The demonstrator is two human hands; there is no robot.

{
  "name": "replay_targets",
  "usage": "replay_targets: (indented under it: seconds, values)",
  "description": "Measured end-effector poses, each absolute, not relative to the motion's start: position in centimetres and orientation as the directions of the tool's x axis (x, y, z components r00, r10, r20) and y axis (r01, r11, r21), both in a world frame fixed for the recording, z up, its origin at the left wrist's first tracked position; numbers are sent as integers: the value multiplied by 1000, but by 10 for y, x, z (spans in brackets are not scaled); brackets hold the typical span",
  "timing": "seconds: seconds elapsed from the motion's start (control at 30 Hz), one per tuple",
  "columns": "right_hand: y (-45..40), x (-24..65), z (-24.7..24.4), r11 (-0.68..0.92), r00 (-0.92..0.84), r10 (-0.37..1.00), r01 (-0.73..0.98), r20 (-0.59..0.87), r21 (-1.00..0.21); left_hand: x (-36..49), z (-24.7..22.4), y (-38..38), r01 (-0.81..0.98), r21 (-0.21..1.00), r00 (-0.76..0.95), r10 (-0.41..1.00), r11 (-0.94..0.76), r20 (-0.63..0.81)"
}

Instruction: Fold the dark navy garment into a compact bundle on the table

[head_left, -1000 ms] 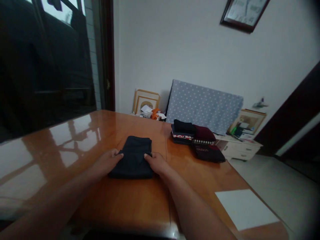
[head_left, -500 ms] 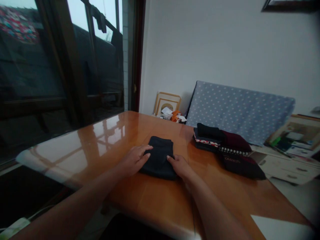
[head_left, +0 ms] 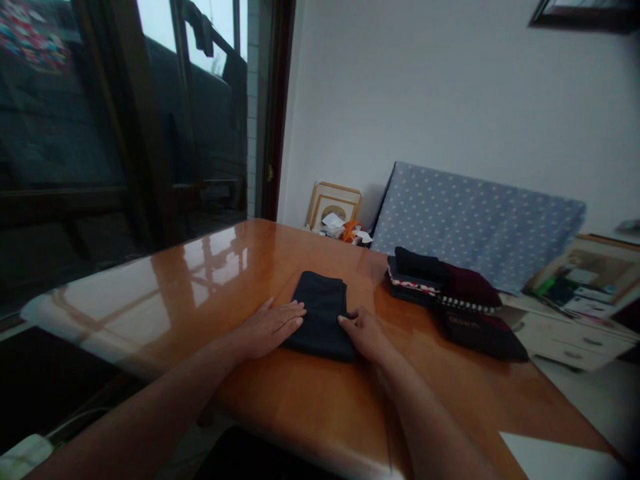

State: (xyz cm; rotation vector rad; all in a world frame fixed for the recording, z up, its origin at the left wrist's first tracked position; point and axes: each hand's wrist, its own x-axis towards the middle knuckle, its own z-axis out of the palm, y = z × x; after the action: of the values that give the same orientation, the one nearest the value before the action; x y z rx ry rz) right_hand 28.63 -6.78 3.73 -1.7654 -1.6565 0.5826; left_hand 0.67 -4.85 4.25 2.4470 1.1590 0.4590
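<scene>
- The left hand (head_left: 273, 328), a moment ago raised with its thumb spread, is now lying flatter, its fingers drawing nearly together and reaching over the left edge of the folded dark cloth (head_left: 321, 317); it is open and gripping nothing.
- The right hand (head_left: 364, 331) is curling at the opposite edge, thumb and forefinger almost meeting (whether fabric is sitting between them, I cannot tell).
- Both hands were pinching the sides a second ago; the left is now pressing or smoothing, I judge, so the work seems to be turning from folding to tidying.
- The cloth is lying on the table (head_left: 430, 363), between the hands, its near edge running closer to the person.
- Glossy tabletop is stretching widely leftward and beyond the cloth; a narrower strip is separating it from the table's near edge.
- Rightward, the stack of folded clothes (head_left: 419, 265) is standing well apart, leaving the right hand sideways room.
</scene>
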Motion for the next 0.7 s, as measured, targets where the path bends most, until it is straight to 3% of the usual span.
replay_targets:
  seconds: [0.1,0.2,0.4,0.6,0.7]
  values:
    - [-68,293,41,64,97,972,772,216,-633,7,42,-48,655,479,605,786,-585,132]
    - [-66,292,41,142,97,943,749,319,-647,8,42,-50,649,475,606,781,-594,148]
    - [-63,288,32,147,7,974,741,226,-655,8,42,-54,657,453,585,787,-602,196]
    - [-64,285,32,274,-62,918,812,391,-516,7,37,-50,673,452,554,804,-585,216]
    - [-64,283,31,318,-116,918,786,380,-530,5,36,-50,672,485,540,818,-560,196]
